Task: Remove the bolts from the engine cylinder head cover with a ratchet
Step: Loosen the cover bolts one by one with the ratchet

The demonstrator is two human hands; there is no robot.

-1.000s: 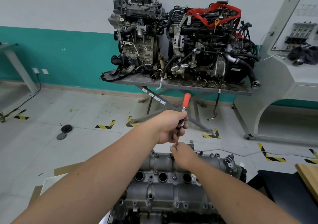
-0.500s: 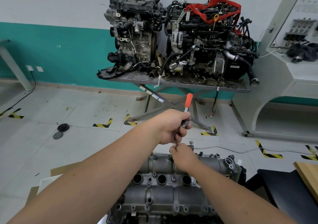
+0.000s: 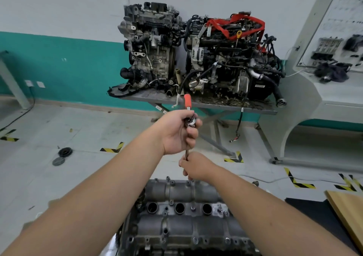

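Note:
The grey cylinder head cover (image 3: 182, 224) lies low in the middle of the view, with three round plug holes and several small bolts (image 3: 193, 208) along its ridges. My left hand (image 3: 179, 132) grips the head of a ratchet (image 3: 187, 100) whose orange handle points up and away. A thin extension bar (image 3: 186, 154) runs down from it. My right hand (image 3: 196, 168) is curled round the lower end of that bar at the cover's far edge. The bar's tip and the bolt under it are hidden by my right hand.
Two dirty engines (image 3: 196, 55) stand on a grey metal table (image 3: 206, 103) against the teal and white wall. A white training console (image 3: 322, 90) is at the right. A wooden board (image 3: 347, 214) lies at the lower right. Round black parts (image 3: 64, 152) sit on the floor at left.
The ratchet's orange handle has swung from leaning right to pointing nearly straight up. Both hands keep their hold and sit a little higher over the cover's far edge.

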